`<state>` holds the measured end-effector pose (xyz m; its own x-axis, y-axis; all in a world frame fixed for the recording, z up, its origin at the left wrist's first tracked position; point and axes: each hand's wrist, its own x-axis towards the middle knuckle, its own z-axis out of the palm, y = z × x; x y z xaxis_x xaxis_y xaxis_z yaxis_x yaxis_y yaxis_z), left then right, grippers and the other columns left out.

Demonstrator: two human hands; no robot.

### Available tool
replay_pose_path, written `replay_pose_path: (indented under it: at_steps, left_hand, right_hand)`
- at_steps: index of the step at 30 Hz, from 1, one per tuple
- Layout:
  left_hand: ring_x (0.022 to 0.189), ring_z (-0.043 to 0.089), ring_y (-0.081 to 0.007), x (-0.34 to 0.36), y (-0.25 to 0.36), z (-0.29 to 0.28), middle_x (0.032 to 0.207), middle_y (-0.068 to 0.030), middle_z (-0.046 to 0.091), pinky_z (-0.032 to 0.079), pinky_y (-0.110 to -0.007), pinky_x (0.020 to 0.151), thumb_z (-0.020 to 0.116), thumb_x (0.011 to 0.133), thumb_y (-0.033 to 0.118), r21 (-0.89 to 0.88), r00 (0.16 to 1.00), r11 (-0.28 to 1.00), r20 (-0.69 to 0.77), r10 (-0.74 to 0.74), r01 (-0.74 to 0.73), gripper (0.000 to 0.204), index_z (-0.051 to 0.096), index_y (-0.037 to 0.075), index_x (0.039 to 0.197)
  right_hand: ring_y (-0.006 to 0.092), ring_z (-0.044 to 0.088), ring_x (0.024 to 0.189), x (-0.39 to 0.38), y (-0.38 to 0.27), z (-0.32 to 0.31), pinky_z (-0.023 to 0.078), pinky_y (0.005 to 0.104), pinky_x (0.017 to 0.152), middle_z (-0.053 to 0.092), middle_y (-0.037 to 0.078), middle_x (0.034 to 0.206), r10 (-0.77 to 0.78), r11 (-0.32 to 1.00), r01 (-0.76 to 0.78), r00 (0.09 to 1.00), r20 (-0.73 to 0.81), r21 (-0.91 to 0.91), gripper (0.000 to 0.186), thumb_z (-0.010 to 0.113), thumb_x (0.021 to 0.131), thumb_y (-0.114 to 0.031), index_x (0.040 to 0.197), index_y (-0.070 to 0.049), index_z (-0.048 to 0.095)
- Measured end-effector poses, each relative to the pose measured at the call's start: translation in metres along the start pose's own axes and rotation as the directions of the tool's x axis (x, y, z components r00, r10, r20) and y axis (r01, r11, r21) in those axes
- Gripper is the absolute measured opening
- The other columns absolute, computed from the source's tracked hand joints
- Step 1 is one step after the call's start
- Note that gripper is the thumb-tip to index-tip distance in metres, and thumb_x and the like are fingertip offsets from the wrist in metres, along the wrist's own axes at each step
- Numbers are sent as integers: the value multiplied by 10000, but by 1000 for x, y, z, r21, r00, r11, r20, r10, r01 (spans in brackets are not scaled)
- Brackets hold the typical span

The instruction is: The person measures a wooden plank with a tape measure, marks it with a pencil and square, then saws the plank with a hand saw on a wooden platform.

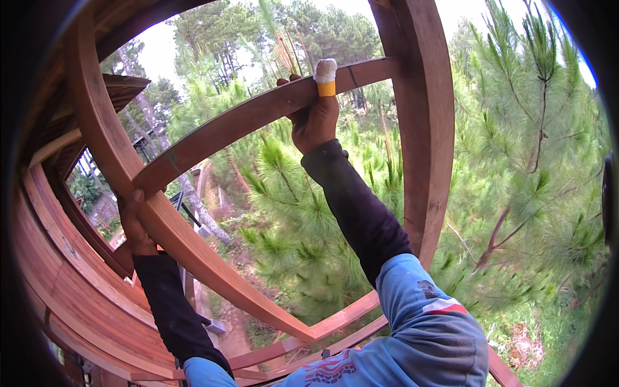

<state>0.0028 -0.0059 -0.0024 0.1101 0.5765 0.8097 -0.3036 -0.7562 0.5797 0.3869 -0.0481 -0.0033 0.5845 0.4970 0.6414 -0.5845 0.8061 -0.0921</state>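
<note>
A reddish-brown wooden crosspiece runs between a left wooden post and a thicker right wooden post; dark pencil-like lines mark it near both ends. My right hand grips the crosspiece from below, right of its middle, with fingertips over the far side. White and yellow wrapping covers its thumb. Lower at the left, my left hand is closed around the left post, its thumb lying at the joint with the crosspiece. Most of its fingers are hidden behind the post.
A lower wooden rail crosses below my arms. Reddish board cladding curves along the left, under a roof edge. Beyond the frame, pine branches and a slope with a dirt path lie well below.
</note>
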Motion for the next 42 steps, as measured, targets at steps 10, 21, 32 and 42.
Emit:
replay_pose_path:
  at_steps: [10,21,32,42]
  left_hand:
    - [969,711,-285,0,3,-1,1155,-185,690,590,-385,843,681,913,318,14,999,999,26,-45,45,599,544,-52,1364]
    - [961,711,-290,3,5,-2,1159,-185,686,602,-400,859,698,881,244,-6,999,999,-2,-51,51,589,526,-25,1376]
    - [1031,689,-281,6,8,-8,1149,-177,677,575,-402,937,727,859,268,-42,993,992,42,-114,116,619,522,-1,1378]
    - [1022,690,-273,5,5,-9,1125,-168,686,571,-392,923,699,900,289,-58,991,990,40,-124,127,587,527,-12,1373]
  right_hand:
    - [326,737,1033,1,4,-3,640,455,862,703,165,1090,2,998,-2,1000,6,57,587,630,1001,-522,1177,37,589]
    - [321,740,1029,7,4,3,640,451,836,711,153,1075,2,998,-1,1000,-27,65,556,610,1014,-519,1140,23,613]
    - [318,737,1025,-3,3,3,622,446,880,713,170,1074,-29,997,32,999,-37,66,607,661,979,-538,1163,38,611]
    - [315,735,1019,-6,0,1,619,450,882,717,185,1085,-30,998,33,999,-43,52,650,675,962,-565,1171,46,601]
